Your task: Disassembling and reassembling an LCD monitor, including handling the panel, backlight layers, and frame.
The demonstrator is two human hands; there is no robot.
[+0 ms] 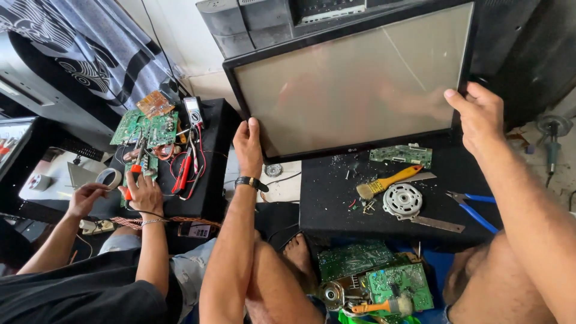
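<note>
A black-framed flat monitor (354,78) stands tilted on a black surface (324,198), its pale screen facing me. My left hand (247,147) grips the monitor's lower left edge, a dark watch on its wrist. My right hand (477,114) holds the right edge of the frame, fingers wrapped round it. Just below the monitor lie a small green circuit board (401,155), a yellow-handled brush (384,182) and a round grey metal part (402,199).
Blue-handled pliers (474,210) and a steel ruler (438,224) lie at the right. Green circuit boards (378,276) sit on the floor between my legs. At the left another person's hands (141,192) work on boards (147,127) beside a multimeter (193,111), holding a tape roll (108,178).
</note>
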